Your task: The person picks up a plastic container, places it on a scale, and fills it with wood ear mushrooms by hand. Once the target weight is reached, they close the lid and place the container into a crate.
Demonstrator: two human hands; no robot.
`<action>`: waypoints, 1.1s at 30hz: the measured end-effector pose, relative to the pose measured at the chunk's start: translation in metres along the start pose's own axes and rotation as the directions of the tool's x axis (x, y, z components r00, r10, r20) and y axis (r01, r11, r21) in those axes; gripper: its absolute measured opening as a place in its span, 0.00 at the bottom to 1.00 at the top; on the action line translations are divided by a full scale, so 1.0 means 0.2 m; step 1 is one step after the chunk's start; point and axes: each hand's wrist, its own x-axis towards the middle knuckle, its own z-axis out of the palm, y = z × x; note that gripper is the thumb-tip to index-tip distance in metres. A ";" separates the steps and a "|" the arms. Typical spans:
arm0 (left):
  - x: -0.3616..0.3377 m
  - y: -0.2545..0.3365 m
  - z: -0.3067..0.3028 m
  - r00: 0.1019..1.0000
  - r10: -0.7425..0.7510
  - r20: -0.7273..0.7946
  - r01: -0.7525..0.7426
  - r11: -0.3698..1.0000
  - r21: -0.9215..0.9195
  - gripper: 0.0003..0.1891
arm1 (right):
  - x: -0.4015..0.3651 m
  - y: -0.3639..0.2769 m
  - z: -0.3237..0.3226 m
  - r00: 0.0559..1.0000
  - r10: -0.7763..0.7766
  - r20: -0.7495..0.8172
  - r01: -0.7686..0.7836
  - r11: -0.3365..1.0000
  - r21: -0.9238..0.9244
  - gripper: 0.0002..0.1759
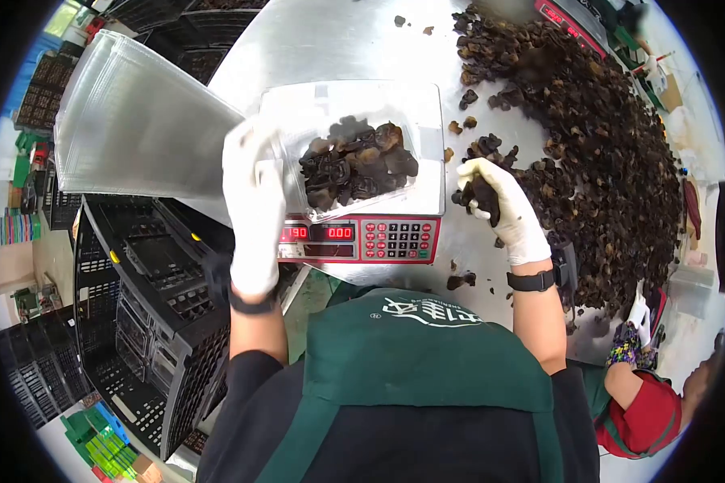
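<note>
My left hand (pixel 254 189), in a white glove, is at the left edge of a clear plastic tray (pixel 321 216); its fingers are smeared by motion. Dark wood ear mushrooms (pixel 358 165) fill the tray's middle. Beneath it is a digital scale (pixel 431 121), its red panel lit and one display reading 0.00. To the right of the scale, my white-gloved right hand (pixel 503 209) is closed around a few wood ear mushrooms (pixel 482 201), with the fingers curled over them.
A large heap of wood ear mushrooms (pixel 604 161) covers the right of the metal table (pixel 322 40). Stacked clear trays (pixel 153 121) lie at the left, above black crates (pixel 149 306). A co-worker in a red sleeve (pixel 648 414) is at the lower right. Another scale (pixel 572 28) stands at the top right.
</note>
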 end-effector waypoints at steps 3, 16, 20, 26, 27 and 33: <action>-0.25 0.15 -0.03 0.976 -0.153 0.154 0.156 0.988 -0.011 0.21 | 0.01 -0.08 0.08 0.996 -0.040 0.075 0.060 0.956 -0.287 0.18; -0.35 0.17 0.11 0.673 -0.515 0.532 0.737 0.400 -0.544 0.25 | 0.10 0.02 0.04 0.921 -0.157 0.356 0.283 0.898 -0.337 0.17; -0.45 0.20 0.18 0.648 -0.526 0.551 0.762 0.433 -0.481 0.24 | -0.05 0.03 -0.04 0.978 0.029 0.205 0.035 0.952 -0.304 0.16; -0.42 0.24 0.17 0.638 -0.463 0.615 0.770 0.393 -0.503 0.21 | -0.17 0.25 -0.11 0.989 0.008 0.149 0.024 0.977 -0.211 0.11; -0.45 0.24 0.17 0.644 -0.417 0.641 0.765 0.362 -0.533 0.19 | -0.16 0.31 -0.16 0.988 0.007 0.153 0.033 0.965 -0.262 0.11; -0.71 0.37 0.13 0.630 -0.410 0.660 0.761 0.157 -0.629 0.22 | -0.49 0.25 -0.09 0.997 -0.012 0.073 0.026 0.980 -0.197 0.11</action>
